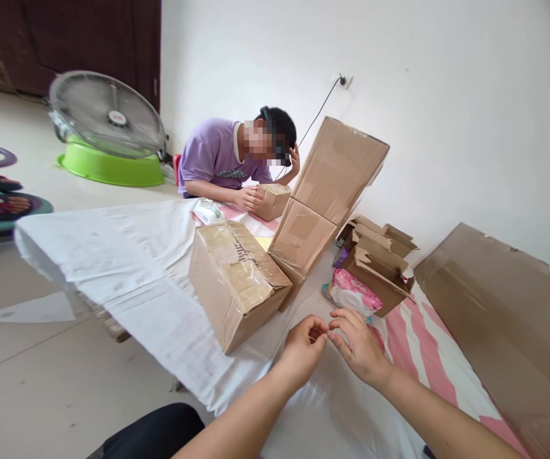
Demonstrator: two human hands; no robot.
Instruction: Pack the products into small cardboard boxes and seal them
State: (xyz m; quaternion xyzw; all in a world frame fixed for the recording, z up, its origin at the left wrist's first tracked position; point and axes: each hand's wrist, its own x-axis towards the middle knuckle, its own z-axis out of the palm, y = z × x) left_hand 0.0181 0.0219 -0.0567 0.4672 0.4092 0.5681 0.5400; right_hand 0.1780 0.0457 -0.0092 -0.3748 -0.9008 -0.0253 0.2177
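My left hand (302,349) is raised above the white cloth, its fingers curled into a pinch. Whatever those fingers hold, if anything, is too small to make out. Close beside it, my right hand (360,347) has its fingers loosely spread, the fingertips almost meeting the left ones. To the left of both hands sits a taped cardboard box (237,280), closed on top. Behind it a taller cardboard piece (325,185) stands tilted to the right. Just beyond my right hand lies a pink wet wipes pack (356,290).
Opened cardboard boxes (375,268) stand behind the wipes. A large cardboard panel (505,319) lines the right side. Across the table, a person in a purple shirt (212,150) touches a small box (275,200). A fan guard (107,115) rests on a green basin (112,166).
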